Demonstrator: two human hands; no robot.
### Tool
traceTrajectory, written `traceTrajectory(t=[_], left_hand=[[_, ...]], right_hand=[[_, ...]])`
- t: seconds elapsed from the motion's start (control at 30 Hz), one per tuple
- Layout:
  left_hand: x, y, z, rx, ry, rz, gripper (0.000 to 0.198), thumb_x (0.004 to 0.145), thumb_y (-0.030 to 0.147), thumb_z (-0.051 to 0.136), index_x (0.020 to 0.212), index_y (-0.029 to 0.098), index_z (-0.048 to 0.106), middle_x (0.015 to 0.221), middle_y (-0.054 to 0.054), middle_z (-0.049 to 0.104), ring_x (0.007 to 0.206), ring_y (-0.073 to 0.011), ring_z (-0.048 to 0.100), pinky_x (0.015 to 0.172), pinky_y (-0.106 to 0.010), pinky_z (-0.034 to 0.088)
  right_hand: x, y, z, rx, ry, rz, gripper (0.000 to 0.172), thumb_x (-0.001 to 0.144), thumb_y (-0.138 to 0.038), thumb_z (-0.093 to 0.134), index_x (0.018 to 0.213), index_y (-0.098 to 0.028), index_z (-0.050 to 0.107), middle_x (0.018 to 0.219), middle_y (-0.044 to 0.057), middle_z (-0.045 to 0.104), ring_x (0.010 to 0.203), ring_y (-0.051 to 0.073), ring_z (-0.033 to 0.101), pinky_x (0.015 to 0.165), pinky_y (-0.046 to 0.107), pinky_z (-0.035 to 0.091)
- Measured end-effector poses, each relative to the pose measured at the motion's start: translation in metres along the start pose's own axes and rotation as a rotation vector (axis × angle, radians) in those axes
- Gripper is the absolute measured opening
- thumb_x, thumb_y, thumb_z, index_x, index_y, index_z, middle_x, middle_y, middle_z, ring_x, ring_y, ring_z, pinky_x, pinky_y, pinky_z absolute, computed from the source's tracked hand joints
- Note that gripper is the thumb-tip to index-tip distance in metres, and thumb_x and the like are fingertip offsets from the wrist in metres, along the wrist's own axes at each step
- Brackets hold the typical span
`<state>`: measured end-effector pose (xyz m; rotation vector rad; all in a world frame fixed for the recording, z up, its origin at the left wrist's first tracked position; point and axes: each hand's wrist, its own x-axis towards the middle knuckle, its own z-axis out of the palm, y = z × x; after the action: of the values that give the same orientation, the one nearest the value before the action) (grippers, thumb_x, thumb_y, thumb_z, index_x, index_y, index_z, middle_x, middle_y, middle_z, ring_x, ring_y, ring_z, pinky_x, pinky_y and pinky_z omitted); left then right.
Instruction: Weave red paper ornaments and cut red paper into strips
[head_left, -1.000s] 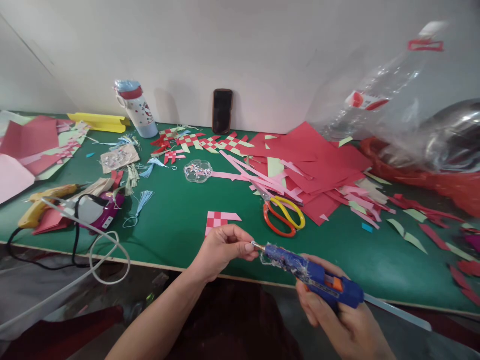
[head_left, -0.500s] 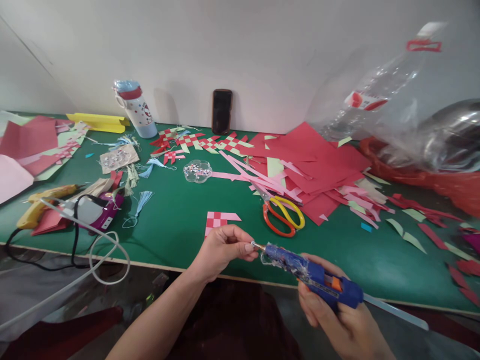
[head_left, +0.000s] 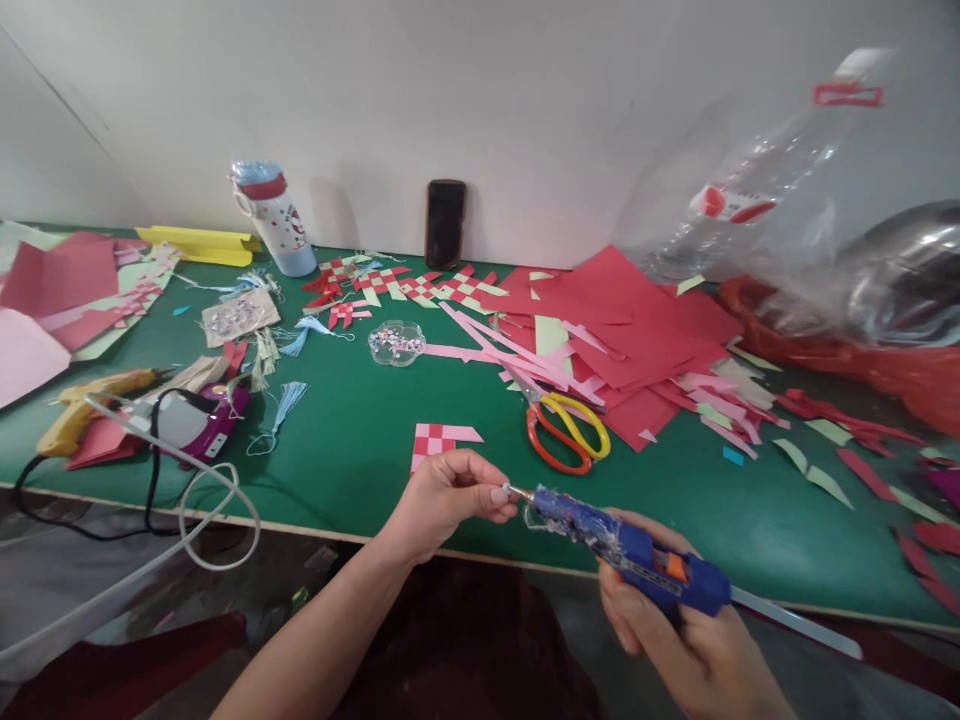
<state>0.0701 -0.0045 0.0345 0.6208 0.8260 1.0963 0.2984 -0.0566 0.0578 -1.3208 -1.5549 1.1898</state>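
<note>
My right hand (head_left: 660,610) is wrapped round a blue hot glue gun (head_left: 600,535), with a clear glue stick (head_left: 795,620) poking out of its back end. The gun's nozzle points left and meets the fingertips of my left hand (head_left: 450,495). Thumb and forefinger there are pinched on a tiny whitish piece, too small to name. Just behind that hand lies a woven red and pink paper piece (head_left: 435,438), partly covered by it. Orange and yellow scissors (head_left: 566,435) rest beyond the nozzle. A clear flower-shaped dish (head_left: 396,343) holds small bits, perhaps googly eyes.
Red paper sheets (head_left: 630,310) and strips heap up at the right. Along the wall stand a phone (head_left: 445,222), a bottle (head_left: 277,220) and a large plastic bottle (head_left: 757,180). A yellow glue gun (head_left: 82,410), cables and blue tassels (head_left: 289,405) occupy the left.
The glue gun has shifted very slightly right, its tip still at my left fingertips. Otherwise nothing has visibly moved.
</note>
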Motion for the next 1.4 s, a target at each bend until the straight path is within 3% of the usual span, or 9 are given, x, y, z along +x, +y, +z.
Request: traceTrajectory(t=[0.53, 1.07, 1.4], left_hand=[[0.0007, 0.0018, 0.0028, -0.044, -0.034, 0.002, 0.029, 0.059, 0.028, 0.090, 0.070, 0.011, 0.069, 0.064, -0.004, 0.073, 0.059, -0.0110, 0.069, 0.059, -0.019, 0.056], [-0.0002, 0.0016, 0.0028, -0.024, -0.016, -0.019, 0.032, 0.058, 0.030, 0.090, 0.070, 0.011, 0.069, 0.064, -0.004, 0.073, 0.059, -0.0127, 0.069, 0.060, -0.022, 0.056], [0.0016, -0.0023, 0.0010, -0.044, -0.022, -0.026, 0.031, 0.059, 0.029, 0.090, 0.071, 0.011, 0.069, 0.071, -0.005, 0.074, 0.062, -0.0133, 0.070, 0.061, -0.022, 0.057]], right_hand=[[-0.0010, -0.0063, 0.0010, 0.023, 0.022, 0.056, 0.037, 0.095, -0.046, 0.051, 0.124, -0.022, 0.047, 0.061, -0.003, 0.055, 0.048, 0.010, 0.048, 0.047, 0.023, 0.045], [-0.0020, -0.0085, 0.0013, 0.001, 0.043, 0.049, 0.037, 0.093, -0.044, 0.053, 0.122, -0.023, 0.049, 0.064, -0.002, 0.057, 0.047, 0.012, 0.049, 0.047, 0.025, 0.046], [-0.0010, -0.0011, -0.0027, 0.052, 0.027, -0.035, 0.034, 0.094, -0.040, 0.053, 0.123, -0.023, 0.047, 0.067, -0.001, 0.059, 0.046, 0.011, 0.050, 0.044, 0.024, 0.045]])
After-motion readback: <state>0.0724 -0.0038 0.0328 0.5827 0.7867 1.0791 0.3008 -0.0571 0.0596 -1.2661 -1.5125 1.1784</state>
